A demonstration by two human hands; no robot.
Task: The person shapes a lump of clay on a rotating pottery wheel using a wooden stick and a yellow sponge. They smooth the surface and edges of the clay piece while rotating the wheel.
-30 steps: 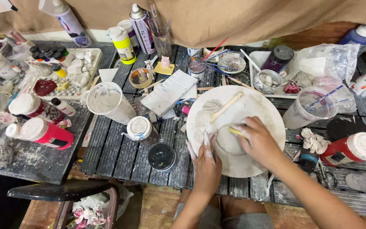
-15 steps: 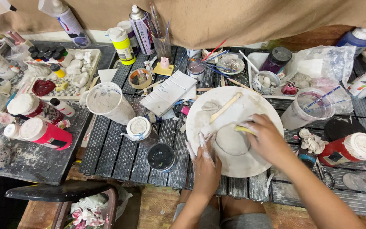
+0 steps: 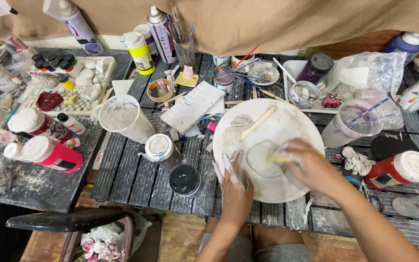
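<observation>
My right hand pinches a small yellow sponge against a pale clay disc; my left hand, open and slip-smeared, braces the round white board on the slatted desk.

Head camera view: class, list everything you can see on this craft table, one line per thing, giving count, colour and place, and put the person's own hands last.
round board: one, white, centre-right of table
clay disc: one, pale grey, on the round board
wooden stick: one, tan, on the board's upper part
yellow piece: one, small, at the right fingertips
plastic cup: one, white-coated, left of centre
lidded jar: one, white lid, beside the board
dark pot: one, black, near front edge
red bottles: three, white caps, two far left, one far right
spray cans: two, at back
slatted table: one, dark
left hand: clay-smeared, on the board's near edge
right hand: over the clay disc
</observation>
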